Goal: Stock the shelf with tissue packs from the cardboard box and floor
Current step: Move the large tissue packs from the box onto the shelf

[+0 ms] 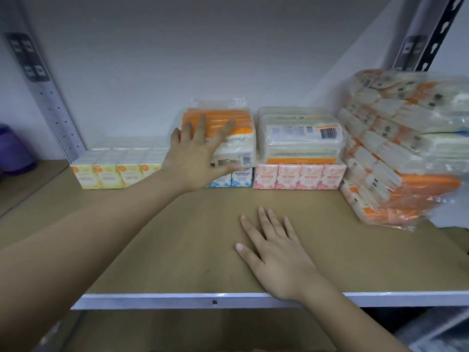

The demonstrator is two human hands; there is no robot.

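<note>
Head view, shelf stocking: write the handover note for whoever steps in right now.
Left hand: open, fingers spread against the orange-topped tissue pack stacked on the blue mini packs.
Right hand: open, flat on the bare shelf board.
Done: back row holds yellow mini packs, pink mini packs with a wrapped pack on top, and a tall bundle stack at right.
Left: the shelf front is unfilled; the box and floor are out of view.
</note>
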